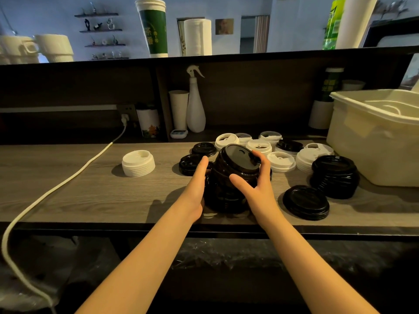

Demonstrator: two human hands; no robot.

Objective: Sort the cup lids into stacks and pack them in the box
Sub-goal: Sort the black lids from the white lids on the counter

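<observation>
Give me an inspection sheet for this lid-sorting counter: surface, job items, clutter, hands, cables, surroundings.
Surface: wood-grain counter, lids spread over its right half.
Job's things: tall black stack mid-counter, leaning; white stack at left; second black stack beside the cream box; low black stack front right; loose white lids and loose black lids behind.
Clutter: spray bottle, small timer, paper cup in the back recess.
Grippers: left hand flat against the tall black stack's side; right hand grips its top.
Cables: white cable runs from a socket across the counter's left.
Surroundings: upper ledge with a green-banded cup and paper roll.
</observation>
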